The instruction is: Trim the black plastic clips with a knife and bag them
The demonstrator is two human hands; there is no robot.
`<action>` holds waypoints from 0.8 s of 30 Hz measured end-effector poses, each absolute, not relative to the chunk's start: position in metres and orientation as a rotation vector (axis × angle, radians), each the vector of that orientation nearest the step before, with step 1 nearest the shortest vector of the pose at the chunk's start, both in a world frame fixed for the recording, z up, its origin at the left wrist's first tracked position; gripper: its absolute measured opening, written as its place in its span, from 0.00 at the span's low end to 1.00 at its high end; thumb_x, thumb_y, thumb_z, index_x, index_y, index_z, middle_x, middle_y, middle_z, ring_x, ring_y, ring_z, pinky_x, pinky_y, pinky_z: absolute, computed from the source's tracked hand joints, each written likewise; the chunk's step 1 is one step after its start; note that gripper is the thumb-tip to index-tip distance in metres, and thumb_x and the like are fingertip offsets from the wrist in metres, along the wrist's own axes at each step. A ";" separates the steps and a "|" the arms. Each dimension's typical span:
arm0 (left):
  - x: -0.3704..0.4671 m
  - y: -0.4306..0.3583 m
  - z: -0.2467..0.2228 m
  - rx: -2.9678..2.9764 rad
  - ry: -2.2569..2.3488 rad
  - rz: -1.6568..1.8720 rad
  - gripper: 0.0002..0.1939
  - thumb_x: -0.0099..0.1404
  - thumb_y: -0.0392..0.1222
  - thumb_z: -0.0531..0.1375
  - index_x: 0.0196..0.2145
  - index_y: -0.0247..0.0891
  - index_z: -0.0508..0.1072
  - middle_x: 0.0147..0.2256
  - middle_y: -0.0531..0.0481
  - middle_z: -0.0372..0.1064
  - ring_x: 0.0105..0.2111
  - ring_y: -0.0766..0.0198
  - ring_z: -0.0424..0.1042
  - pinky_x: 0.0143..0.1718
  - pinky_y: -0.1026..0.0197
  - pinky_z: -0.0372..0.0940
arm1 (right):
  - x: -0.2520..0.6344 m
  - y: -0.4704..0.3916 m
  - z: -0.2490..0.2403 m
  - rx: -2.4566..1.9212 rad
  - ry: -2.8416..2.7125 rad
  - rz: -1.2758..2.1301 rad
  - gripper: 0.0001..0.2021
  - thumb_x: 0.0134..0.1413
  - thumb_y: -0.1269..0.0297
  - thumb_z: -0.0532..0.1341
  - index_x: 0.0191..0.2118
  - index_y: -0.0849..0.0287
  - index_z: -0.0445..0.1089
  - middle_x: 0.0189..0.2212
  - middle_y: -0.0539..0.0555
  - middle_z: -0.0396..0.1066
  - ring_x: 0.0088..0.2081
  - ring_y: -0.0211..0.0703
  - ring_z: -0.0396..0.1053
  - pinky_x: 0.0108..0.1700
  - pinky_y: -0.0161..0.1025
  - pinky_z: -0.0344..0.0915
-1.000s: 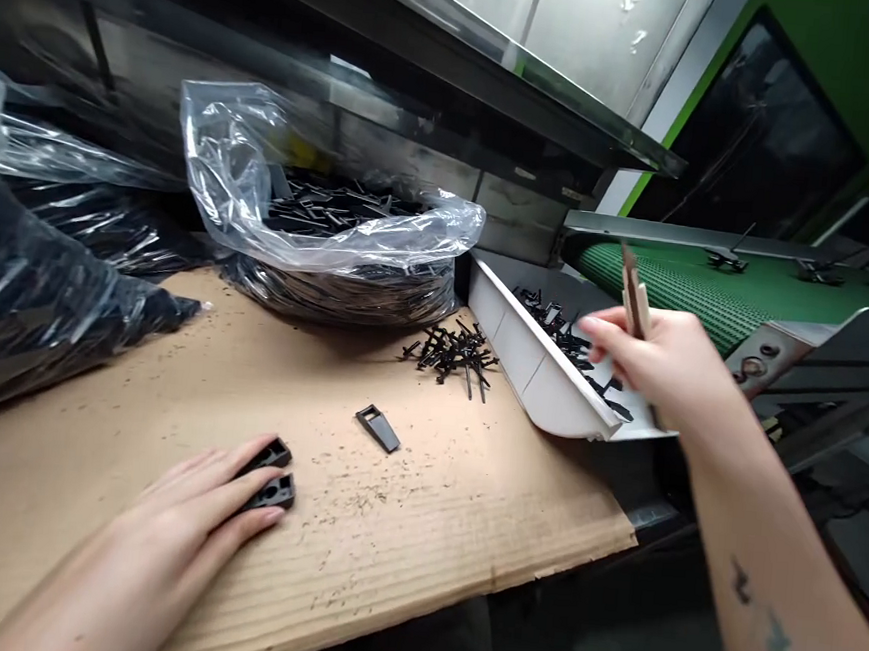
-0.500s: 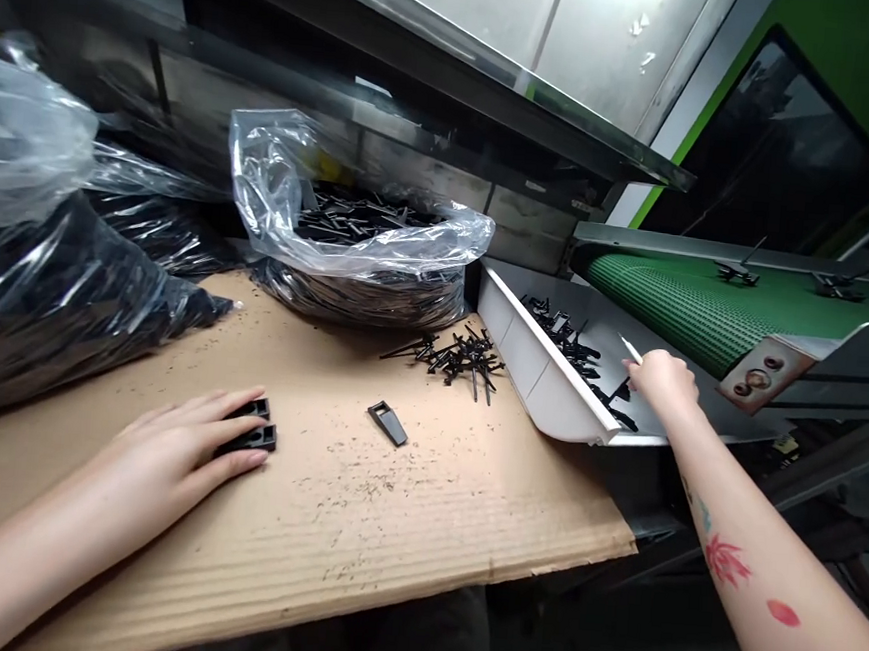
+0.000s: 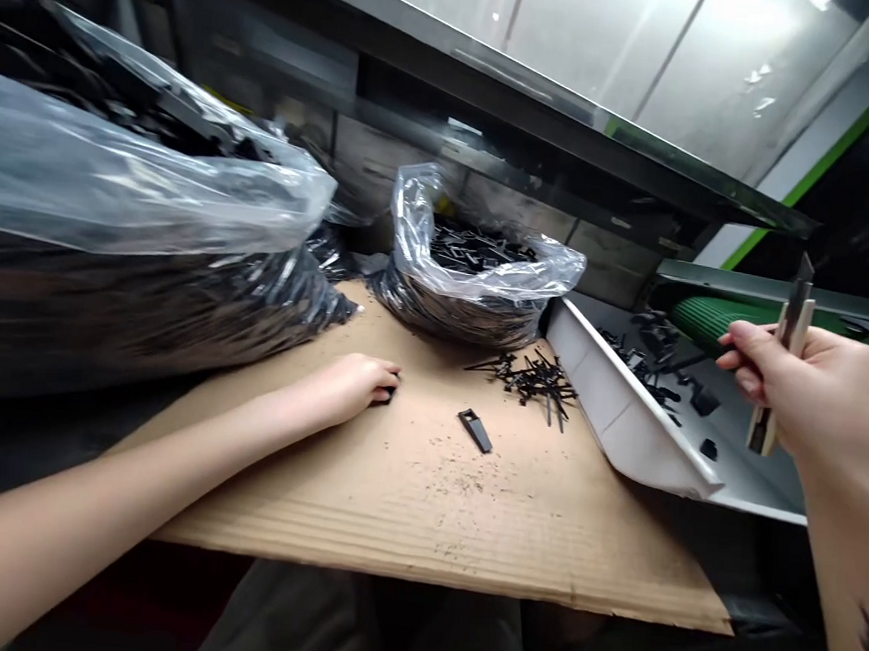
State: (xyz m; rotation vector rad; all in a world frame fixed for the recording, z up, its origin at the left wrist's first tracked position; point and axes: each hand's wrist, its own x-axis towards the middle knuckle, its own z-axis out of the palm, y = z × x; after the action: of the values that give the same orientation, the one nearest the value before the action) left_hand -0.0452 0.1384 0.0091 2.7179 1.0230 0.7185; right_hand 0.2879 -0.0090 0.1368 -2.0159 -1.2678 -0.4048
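Note:
My left hand [image 3: 354, 387] rests on the cardboard-covered table [image 3: 390, 503], its fingers closed round a small black plastic part [image 3: 386, 394] that they mostly cover. At the right, my right hand [image 3: 813, 380] holds a utility knife [image 3: 781, 358] upright above the white tray, blade pointing up. A single black wedge-shaped piece [image 3: 475, 431] with a square hole lies between my hands. Behind it is a loose pile of thin black parts [image 3: 540, 379].
Clear plastic bags full of black parts stand at the left [image 3: 132, 242] and at the back [image 3: 474, 289]. A white tray [image 3: 623, 411] with black pieces sits beside a green conveyor belt [image 3: 706, 322]. A metal ledge [image 3: 571, 126] crosses above.
The view has turned left. My right hand has lifted from the tray with the knife now upright. My left fingers have closed more round the black part. More pieces show in the tray.

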 end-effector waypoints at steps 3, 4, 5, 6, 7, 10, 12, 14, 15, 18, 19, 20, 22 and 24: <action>-0.052 0.134 0.027 2.712 1.105 0.638 0.10 0.62 0.38 0.55 0.41 0.34 0.69 0.45 0.45 0.66 0.43 0.58 0.67 0.44 0.51 0.63 | 0.209 -0.008 0.112 -1.859 -1.622 -0.111 0.14 0.52 0.55 0.55 0.26 0.60 0.67 0.15 0.47 0.62 0.17 0.30 0.58 0.18 0.28 0.56; -0.058 0.126 0.033 2.694 1.174 0.664 0.12 0.62 0.38 0.55 0.43 0.34 0.68 0.48 0.44 0.65 0.47 0.57 0.65 0.47 0.50 0.60 | 0.182 -0.006 0.101 -1.806 -1.732 -0.051 0.14 0.53 0.58 0.54 0.23 0.59 0.66 0.14 0.47 0.62 0.17 0.30 0.58 0.18 0.28 0.56; -0.064 0.115 0.039 2.667 1.256 0.708 0.14 0.62 0.38 0.54 0.45 0.34 0.67 0.50 0.43 0.63 0.50 0.56 0.62 0.50 0.51 0.57 | 0.158 -0.003 0.089 -1.754 -1.833 0.001 0.15 0.55 0.61 0.53 0.20 0.59 0.63 0.15 0.47 0.63 0.18 0.30 0.59 0.20 0.28 0.57; -0.071 0.102 0.042 2.634 1.339 0.758 0.15 0.63 0.38 0.53 0.47 0.33 0.67 0.51 0.43 0.62 0.52 0.56 0.60 0.53 0.52 0.54 | 0.136 0.001 0.077 -1.721 -1.918 0.031 0.15 0.55 0.63 0.54 0.18 0.59 0.62 0.15 0.46 0.62 0.18 0.30 0.59 0.20 0.29 0.57; -0.078 0.088 0.043 2.599 1.412 0.801 0.16 0.63 0.39 0.51 0.48 0.32 0.67 0.52 0.42 0.62 0.53 0.55 0.58 0.54 0.52 0.52 | 0.118 0.006 0.067 -1.702 -1.986 0.041 0.14 0.55 0.66 0.54 0.19 0.60 0.62 0.16 0.46 0.63 0.19 0.30 0.60 0.22 0.29 0.58; -0.090 0.049 0.031 2.547 1.467 0.781 0.16 0.62 0.41 0.52 0.45 0.34 0.70 0.50 0.43 0.64 0.52 0.55 0.60 0.53 0.53 0.55 | 0.083 0.020 0.047 -1.723 -2.119 0.023 0.09 0.55 0.69 0.53 0.25 0.63 0.65 0.21 0.46 0.65 0.23 0.31 0.64 0.27 0.32 0.61; -0.088 0.033 0.015 2.551 1.372 0.690 0.14 0.59 0.42 0.55 0.43 0.39 0.72 0.52 0.45 0.61 0.53 0.55 0.59 0.52 0.53 0.56 | 0.073 0.026 0.042 -1.766 -2.186 0.002 0.07 0.56 0.68 0.54 0.30 0.64 0.66 0.25 0.47 0.66 0.26 0.32 0.66 0.30 0.35 0.64; -0.083 0.028 0.001 2.547 1.285 0.627 0.14 0.58 0.42 0.57 0.42 0.41 0.72 0.54 0.45 0.59 0.54 0.54 0.58 0.53 0.51 0.54 | 0.071 0.028 0.043 -1.814 -2.229 -0.010 0.07 0.56 0.67 0.54 0.32 0.64 0.66 0.26 0.48 0.67 0.28 0.33 0.67 0.31 0.36 0.65; -0.080 0.029 -0.003 2.541 1.259 0.610 0.13 0.58 0.41 0.57 0.42 0.41 0.73 0.54 0.45 0.59 0.54 0.53 0.57 0.54 0.49 0.52 | 0.071 0.028 0.043 -1.836 -2.241 -0.008 0.07 0.56 0.66 0.54 0.32 0.64 0.66 0.27 0.48 0.67 0.28 0.34 0.67 0.32 0.37 0.65; -0.074 0.033 -0.007 2.525 1.235 0.601 0.13 0.58 0.39 0.57 0.43 0.41 0.72 0.54 0.44 0.58 0.53 0.53 0.58 0.54 0.45 0.50 | 0.069 0.024 0.046 -1.874 -2.254 0.036 0.07 0.56 0.67 0.54 0.34 0.64 0.66 0.28 0.48 0.68 0.29 0.34 0.68 0.32 0.37 0.65; -0.073 0.035 -0.006 2.525 1.225 0.596 0.13 0.58 0.38 0.56 0.43 0.41 0.72 0.54 0.44 0.58 0.53 0.53 0.59 0.54 0.45 0.50 | 0.066 0.023 0.046 -1.872 -2.256 0.068 0.07 0.56 0.67 0.54 0.34 0.64 0.66 0.29 0.49 0.68 0.30 0.35 0.68 0.33 0.38 0.65; -0.073 0.035 -0.005 2.526 1.218 0.596 0.13 0.58 0.37 0.56 0.42 0.42 0.72 0.53 0.44 0.59 0.52 0.53 0.59 0.54 0.45 0.49 | 0.063 0.022 0.046 -1.864 -2.256 0.112 0.07 0.56 0.66 0.54 0.35 0.64 0.66 0.30 0.49 0.68 0.31 0.35 0.68 0.34 0.39 0.66; -0.073 0.035 -0.003 2.530 1.207 0.605 0.14 0.59 0.36 0.55 0.42 0.43 0.72 0.51 0.46 0.62 0.51 0.54 0.61 0.54 0.46 0.49 | 0.058 0.022 0.047 -1.834 -2.238 0.232 0.07 0.55 0.66 0.55 0.36 0.64 0.66 0.33 0.51 0.68 0.34 0.37 0.68 0.37 0.41 0.65; -0.074 0.034 -0.004 2.533 1.208 0.625 0.14 0.59 0.36 0.54 0.42 0.45 0.72 0.50 0.48 0.64 0.51 0.55 0.61 0.54 0.47 0.50 | 0.062 0.023 0.048 -1.816 -2.163 0.392 0.07 0.55 0.65 0.55 0.36 0.63 0.66 0.35 0.51 0.68 0.36 0.37 0.68 0.38 0.42 0.65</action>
State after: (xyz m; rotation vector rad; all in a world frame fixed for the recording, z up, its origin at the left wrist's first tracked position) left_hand -0.0744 0.0342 -0.0036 2.5334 1.2085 0.6247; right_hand 0.0617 0.0232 0.0477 -1.8160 -2.1628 0.3923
